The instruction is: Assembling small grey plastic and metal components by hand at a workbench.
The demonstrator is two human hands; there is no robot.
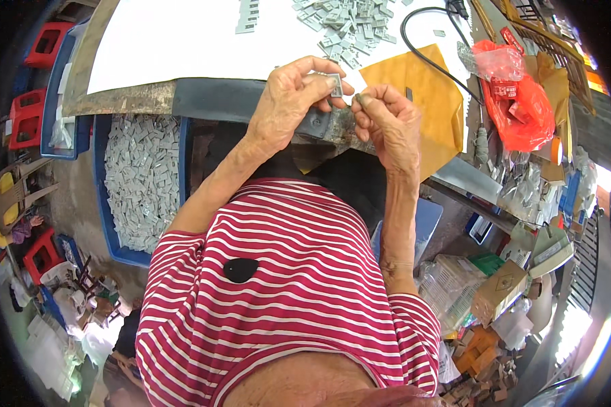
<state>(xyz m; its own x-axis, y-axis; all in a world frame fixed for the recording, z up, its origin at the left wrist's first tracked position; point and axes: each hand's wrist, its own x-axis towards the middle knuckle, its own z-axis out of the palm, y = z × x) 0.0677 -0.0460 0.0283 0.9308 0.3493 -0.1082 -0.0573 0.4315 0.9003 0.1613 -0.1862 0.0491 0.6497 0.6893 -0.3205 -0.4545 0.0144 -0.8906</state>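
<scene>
Between the thumb and fingers of my left hand (288, 95) is a small grey rectangular plastic piece (335, 86), held above the table's near edge. My right hand (387, 119) is just to the right of it, thumb and forefinger pinched together; anything between them is too small to make out. Beyond my hands, a loose pile of similar grey pieces (353, 30) lies on the white sheet (176, 44). A neat row of grey pieces (247, 16) is laid out farther left on the same sheet.
Below the table at left stands a blue bin (100, 197) full of grey pieces. A brown envelope (444, 129), a black cable (402, 30) and a red plastic bag (522, 122) lie to the right. Red stools (28, 117) stand at far left; boxes (499, 292) crowd the lower right.
</scene>
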